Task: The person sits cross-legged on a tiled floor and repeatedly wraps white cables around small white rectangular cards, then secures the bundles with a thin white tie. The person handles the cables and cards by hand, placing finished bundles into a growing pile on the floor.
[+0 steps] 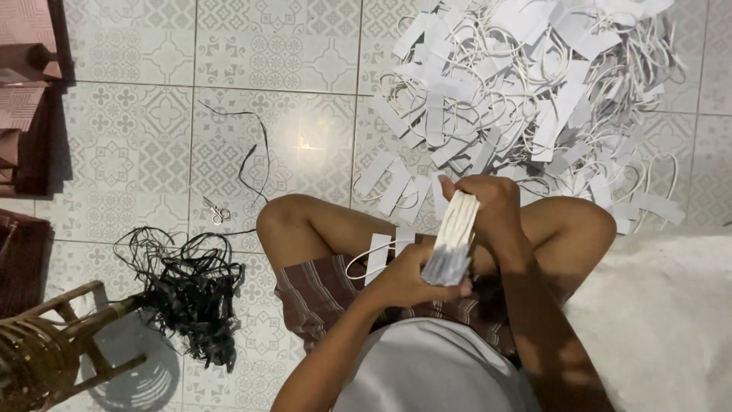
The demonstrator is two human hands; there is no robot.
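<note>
I sit on a patterned tile floor with my knees bent. Both hands hold one thick stack of white paper strips (456, 235) with cord loops. My left hand (415, 276) grips the stack's lower end. My right hand (488, 204) closes over its upper end. One more white strip with a white cord loop (377, 258) lies on my left thigh, just left of my hands. Beyond my knees spreads a big heap of white strips and white cord handles (526, 84).
A tangle of black cords (187, 294) lies on the floor at left, with small scissors (217, 210) above it. A bamboo stool (46, 347) stands at the lower left. Brownish paper sheets (23, 91) sit at the far left; white cloth (663, 305) lies at right.
</note>
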